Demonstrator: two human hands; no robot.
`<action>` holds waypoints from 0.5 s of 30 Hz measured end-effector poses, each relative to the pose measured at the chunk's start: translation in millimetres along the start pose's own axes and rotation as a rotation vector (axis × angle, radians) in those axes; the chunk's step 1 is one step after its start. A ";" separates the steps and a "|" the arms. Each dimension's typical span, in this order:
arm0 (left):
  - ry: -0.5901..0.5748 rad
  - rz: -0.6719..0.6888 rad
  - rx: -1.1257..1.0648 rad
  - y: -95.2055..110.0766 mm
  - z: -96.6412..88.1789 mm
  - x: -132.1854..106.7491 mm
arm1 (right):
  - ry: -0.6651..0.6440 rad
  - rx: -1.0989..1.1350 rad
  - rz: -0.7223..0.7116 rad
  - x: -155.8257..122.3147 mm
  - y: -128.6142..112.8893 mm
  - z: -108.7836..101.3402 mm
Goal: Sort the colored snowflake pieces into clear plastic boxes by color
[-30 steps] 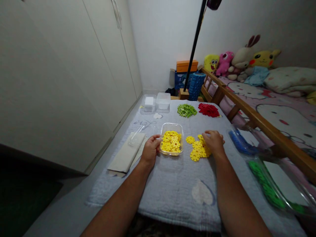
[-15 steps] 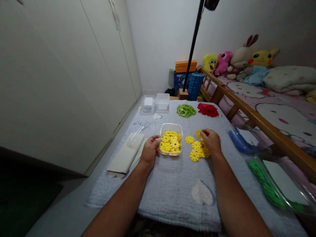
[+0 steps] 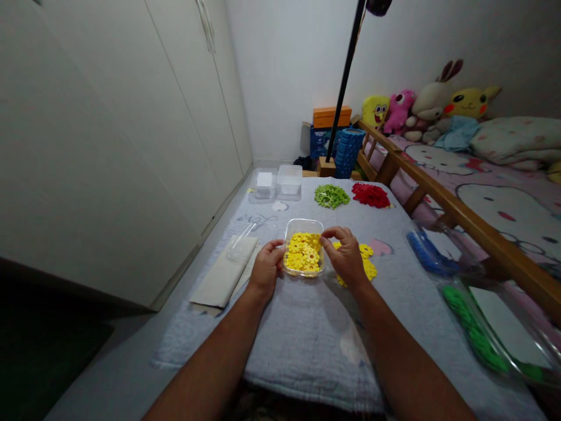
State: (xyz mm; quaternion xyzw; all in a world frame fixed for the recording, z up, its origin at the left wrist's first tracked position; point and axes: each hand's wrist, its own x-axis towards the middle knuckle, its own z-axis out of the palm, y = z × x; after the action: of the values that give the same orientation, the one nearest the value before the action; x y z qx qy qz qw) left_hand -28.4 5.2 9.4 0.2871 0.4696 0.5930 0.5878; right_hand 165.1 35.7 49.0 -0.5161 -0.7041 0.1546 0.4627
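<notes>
A clear plastic tub holding several yellow flower-shaped discs sits on a grey blanket. My left hand grips the tub's left side, fingers curled on its wall. My right hand hovers at the tub's right rim, thumb and forefinger pinched; whatever it pinches is too small to make out. A loose heap of yellow discs lies just right of that hand on the blanket.
Green discs and red discs lie in heaps farther back. Two clear tubs stand at the back left, a folded cloth at the left. Bags of blue pieces and green pieces lie at right beside a wooden bed rail.
My right hand has left the loose yellow heap and moved left to the tub's right rim. My left hand has stayed on the tub.
</notes>
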 end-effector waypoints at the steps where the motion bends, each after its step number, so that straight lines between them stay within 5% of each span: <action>1: 0.002 -0.001 0.001 0.5 0.3 -0.3 | -0.011 -0.011 0.000 -0.4 0.4 1.3; 10: 0.011 -0.010 -0.006 2.0 1.8 -1.5 | 0.056 -0.293 0.160 10.6 41.8 -19.9; 15: -0.006 -0.017 -0.021 0.3 0.5 -0.3 | -0.122 -0.546 0.268 8.0 64.2 -22.2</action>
State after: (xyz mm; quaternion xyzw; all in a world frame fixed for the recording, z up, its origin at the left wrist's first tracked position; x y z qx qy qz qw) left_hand -28.0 5.1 10.0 0.2788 0.4640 0.5919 0.5971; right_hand 220.3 63.8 20.0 -0.6992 -0.6718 0.0503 0.2394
